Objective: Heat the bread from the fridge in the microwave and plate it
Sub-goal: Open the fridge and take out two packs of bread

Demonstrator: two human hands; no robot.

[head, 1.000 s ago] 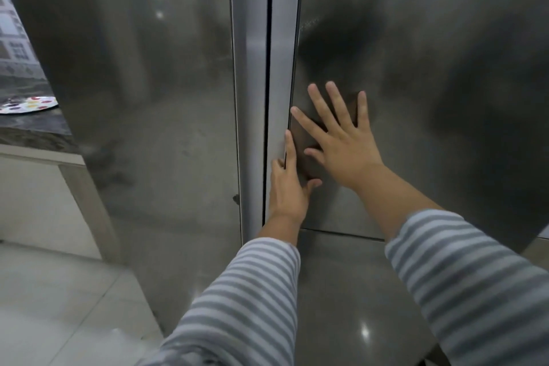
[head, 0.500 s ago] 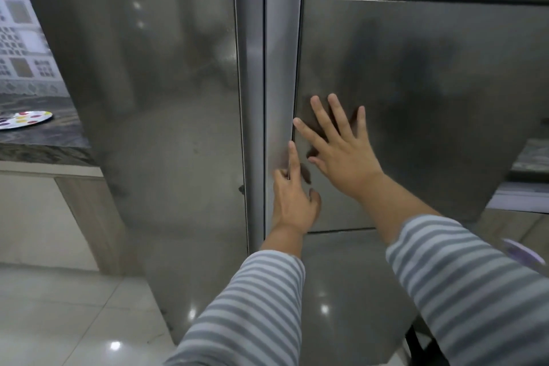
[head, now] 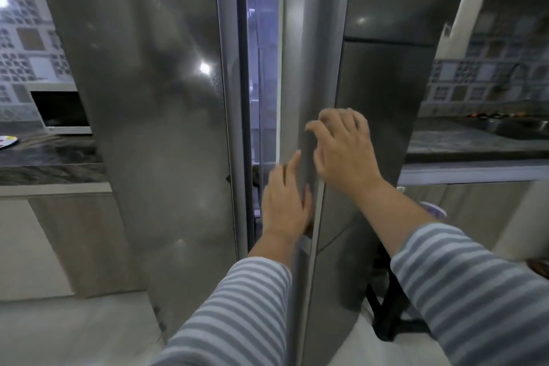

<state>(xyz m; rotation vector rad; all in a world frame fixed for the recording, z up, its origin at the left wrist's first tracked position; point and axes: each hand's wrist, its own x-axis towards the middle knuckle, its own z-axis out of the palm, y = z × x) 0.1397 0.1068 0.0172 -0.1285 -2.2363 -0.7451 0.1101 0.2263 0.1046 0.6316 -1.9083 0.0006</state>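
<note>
At the fridge's centre seam, the right door (head: 386, 128) stands ajar, leaving a narrow lit gap (head: 263, 68) beside the shut left door (head: 148, 128). The left hand (head: 285, 202) curls its fingers round the door's inner edge, gripping it. The right hand (head: 341, 145) hovers at the door face, fingers loosely bent, holding nothing. No bread shows through the gap. A microwave (head: 61, 110) and a spotted plate (head: 7, 141) sit on the left counter (head: 50, 163). No writing is legible.

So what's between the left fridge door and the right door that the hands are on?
In the head view, a narrow lit gap separates the left door from the right door; through it, pale shelves show dimly. No bread is visible there.
</note>
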